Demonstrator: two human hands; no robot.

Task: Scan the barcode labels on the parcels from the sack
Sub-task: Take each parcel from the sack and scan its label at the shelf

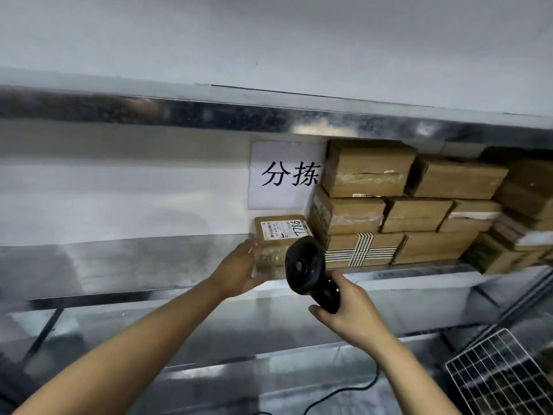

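Right grip [348, 307] curled round black handheld barcode scanner [308, 271]; left grip [239, 269] spread, fingers against labelled cardboard parcel [279, 235] on steel shelf [119, 265], beside stacked cartons [389, 205].

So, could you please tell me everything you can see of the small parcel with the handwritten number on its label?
The small parcel is a brown cardboard box on the metal shelf, left of the stacked boxes and below the paper sign. Its upward face carries a white label with a barcode and a large handwritten number. The left hand is at its left end with fingers straight; contact is unclear. The black scanner, gripped by the right hand, covers its lower right part.
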